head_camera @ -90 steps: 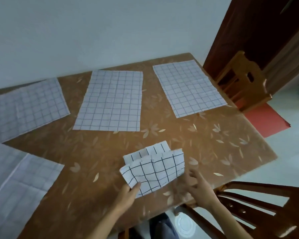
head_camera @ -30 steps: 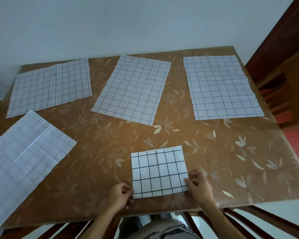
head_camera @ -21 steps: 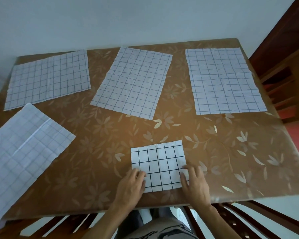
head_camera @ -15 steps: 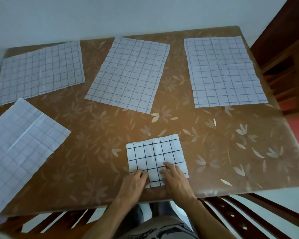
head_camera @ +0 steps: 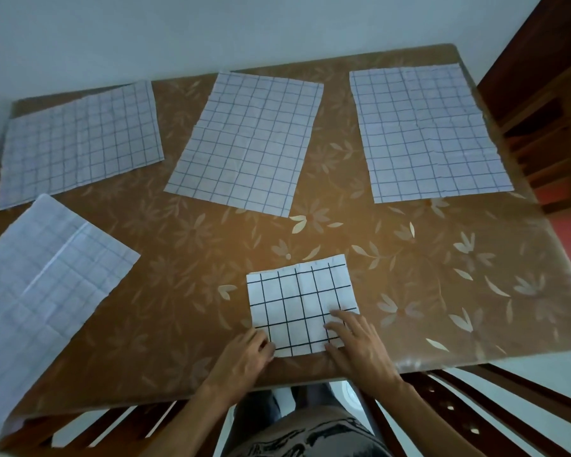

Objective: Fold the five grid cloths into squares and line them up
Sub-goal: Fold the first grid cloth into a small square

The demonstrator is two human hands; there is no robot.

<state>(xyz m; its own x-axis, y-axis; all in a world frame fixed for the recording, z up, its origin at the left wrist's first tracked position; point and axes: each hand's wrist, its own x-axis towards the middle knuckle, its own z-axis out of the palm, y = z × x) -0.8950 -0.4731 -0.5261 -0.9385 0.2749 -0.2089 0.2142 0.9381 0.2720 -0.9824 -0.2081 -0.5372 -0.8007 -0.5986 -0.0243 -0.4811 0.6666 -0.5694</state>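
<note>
A folded grid cloth (head_camera: 299, 301), white with bold black lines, lies flat near the table's front edge. My left hand (head_camera: 244, 354) rests at its near left corner with fingers curled. My right hand (head_camera: 356, 341) lies flat on its near right part, fingers spread, pressing it down. Other grid cloths lie unfolded: one at the back left (head_camera: 78, 140), one at the back middle (head_camera: 249, 141), one at the back right (head_camera: 424, 133), and one at the left edge (head_camera: 37, 291) with a crease across it.
The brown table (head_camera: 442, 275) has a flower-patterned cover and stands against a pale wall. Wooden chair backs (head_camera: 475, 407) show below the front edge at right and left. A wooden chair and dark door stand at the far right.
The cloth held up half-folded three seconds ago now lies flat as a small rectangle. My right hand has slid rightward across its near edge; my left hand stays at the near left corner.
</note>
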